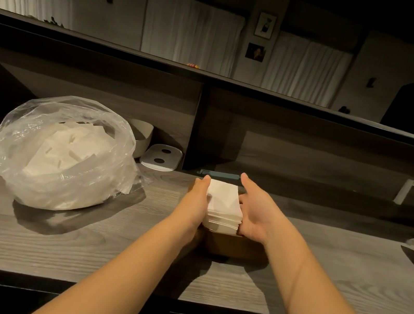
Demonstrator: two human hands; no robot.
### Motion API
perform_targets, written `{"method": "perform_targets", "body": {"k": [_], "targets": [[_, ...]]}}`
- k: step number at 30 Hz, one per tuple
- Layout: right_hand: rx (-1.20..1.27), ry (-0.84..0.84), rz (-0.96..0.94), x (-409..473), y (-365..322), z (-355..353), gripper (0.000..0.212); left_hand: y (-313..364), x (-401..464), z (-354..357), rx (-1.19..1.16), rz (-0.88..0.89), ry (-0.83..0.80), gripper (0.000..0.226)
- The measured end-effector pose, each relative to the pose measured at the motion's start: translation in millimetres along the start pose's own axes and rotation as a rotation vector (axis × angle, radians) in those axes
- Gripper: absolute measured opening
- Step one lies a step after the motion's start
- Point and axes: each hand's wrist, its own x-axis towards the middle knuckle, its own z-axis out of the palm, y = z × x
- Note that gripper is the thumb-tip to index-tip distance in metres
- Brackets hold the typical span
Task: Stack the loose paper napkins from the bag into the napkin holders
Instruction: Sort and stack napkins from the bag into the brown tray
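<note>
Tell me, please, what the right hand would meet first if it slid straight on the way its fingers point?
Probably the blue-handled tool lying just beyond the napkin stack; the right hand points toward it, though depth is unclear, and it may pass beside it.

A: Centre frame?
B: Left hand (194, 201) & right hand (256, 215) press the sides of a napkin stack (223, 207), fingers straight, stack sitting in a brown holder (224, 243) on the tabletop (75, 250).
A: Left side?
B: Clear bag (64, 152) w/ loose napkins. White tray (161, 157) just behind it.
</note>
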Motion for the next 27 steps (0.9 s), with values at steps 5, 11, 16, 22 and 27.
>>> {"method": "perform_targets", "body": {"k": [5,11,16,22,27], "targets": [[0.003,0.003,0.055,3,-5,-17,0.092,18,3,-8,0.392,0.425,0.021,0.053],[0.032,-0.092,0.026,0,1,-10,0.065,17,11,-5,1.124,0.453,-0.254,0.057],[-0.011,-0.104,0.023,2,1,-7,0.077,8,12,-5,1.259,0.415,-0.248,0.058],[-0.215,0.336,-0.287,-6,-14,-5,0.059,11,11,-5,1.261,0.399,-0.263,0.058],[-0.555,0.340,-0.658,-25,-21,21,0.013,23,7,-7,1.126,0.448,-0.202,0.060]]}}
